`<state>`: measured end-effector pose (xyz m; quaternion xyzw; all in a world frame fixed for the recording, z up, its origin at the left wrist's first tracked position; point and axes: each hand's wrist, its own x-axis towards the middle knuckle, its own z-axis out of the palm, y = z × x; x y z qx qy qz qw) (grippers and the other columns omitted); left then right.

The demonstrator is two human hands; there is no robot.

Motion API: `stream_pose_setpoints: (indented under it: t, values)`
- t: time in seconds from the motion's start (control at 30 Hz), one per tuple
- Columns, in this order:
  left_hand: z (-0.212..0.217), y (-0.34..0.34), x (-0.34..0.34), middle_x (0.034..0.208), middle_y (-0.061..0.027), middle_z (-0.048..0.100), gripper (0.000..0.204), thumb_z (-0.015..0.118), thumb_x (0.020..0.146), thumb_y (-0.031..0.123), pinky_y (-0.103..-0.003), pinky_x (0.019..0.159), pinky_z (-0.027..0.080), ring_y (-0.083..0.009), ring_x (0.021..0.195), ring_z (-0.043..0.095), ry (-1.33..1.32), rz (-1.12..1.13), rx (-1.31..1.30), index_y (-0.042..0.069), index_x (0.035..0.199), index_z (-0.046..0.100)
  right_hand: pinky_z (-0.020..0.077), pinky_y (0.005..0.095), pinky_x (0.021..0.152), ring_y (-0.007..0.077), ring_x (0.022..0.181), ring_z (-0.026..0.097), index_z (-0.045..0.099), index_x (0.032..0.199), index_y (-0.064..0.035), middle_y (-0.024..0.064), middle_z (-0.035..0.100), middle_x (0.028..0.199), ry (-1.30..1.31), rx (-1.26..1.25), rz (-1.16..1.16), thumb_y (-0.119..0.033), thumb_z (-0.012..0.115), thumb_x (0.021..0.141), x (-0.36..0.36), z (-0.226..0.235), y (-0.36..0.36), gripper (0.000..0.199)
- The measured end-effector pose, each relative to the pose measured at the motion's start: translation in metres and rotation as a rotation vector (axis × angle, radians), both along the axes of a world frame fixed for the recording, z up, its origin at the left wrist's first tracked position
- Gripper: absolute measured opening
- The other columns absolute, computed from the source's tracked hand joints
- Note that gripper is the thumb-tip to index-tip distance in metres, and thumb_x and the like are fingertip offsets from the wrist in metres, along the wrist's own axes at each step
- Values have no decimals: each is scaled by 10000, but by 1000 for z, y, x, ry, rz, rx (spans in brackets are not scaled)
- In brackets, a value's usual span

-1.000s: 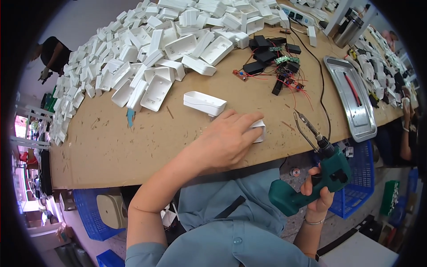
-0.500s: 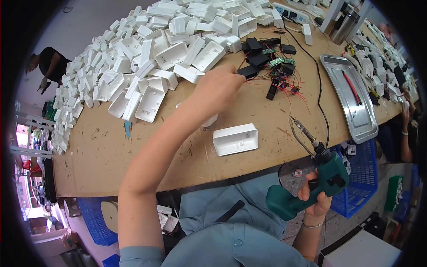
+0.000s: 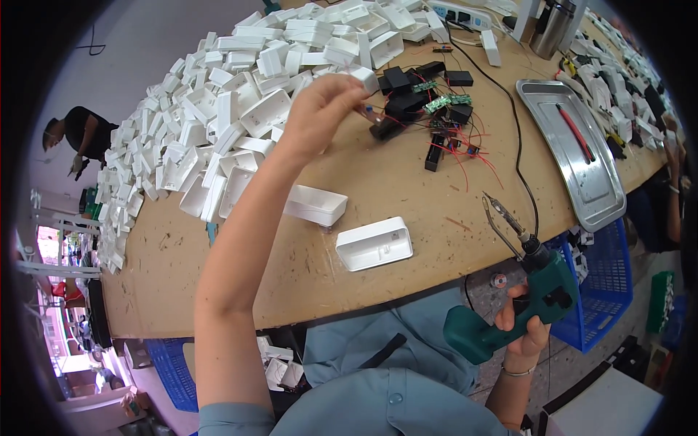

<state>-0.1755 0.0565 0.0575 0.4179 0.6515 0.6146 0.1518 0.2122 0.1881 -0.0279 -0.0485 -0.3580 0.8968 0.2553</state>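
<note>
Left hand pinched on small board; right hand curled round soldering gun

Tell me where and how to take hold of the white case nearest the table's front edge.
Probably best by pinching the upper long wall of the white case, coming from the near side: its hollow faces that way, and the thin wall offers a rim to grip inside and out.

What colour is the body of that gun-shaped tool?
Dark green; the tool body shows best in the head view.
</note>
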Motion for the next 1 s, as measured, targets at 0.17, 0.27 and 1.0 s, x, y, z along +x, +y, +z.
stream_pose_setpoints:
  t: [0.17,0.27,1.0]
  values:
    - [16,-4,8,787,-82,582,162,529,895,137,-285,643,527,-144,731,598,49,186,244,-18,939,520,448,300,542,168,644,532,301,1318,22,188,498,1177,-1,1,18,-222,640,817,-4,-2,-2,652]
    - [17,-14,16,816,-85,576,155,521,899,137,-298,656,533,-139,720,593,-93,182,347,-12,942,522,447,298,543,165,642,530,299,1319,22,184,499,1177,31,-14,71,-225,639,819,-6,1,-4,653]
    - [10,-35,21,773,-81,602,223,485,891,180,-273,628,458,-138,672,552,-40,108,-706,-25,908,571,451,301,567,155,645,526,300,1329,13,169,494,1185,143,-116,173,-238,644,818,-26,7,-12,665]
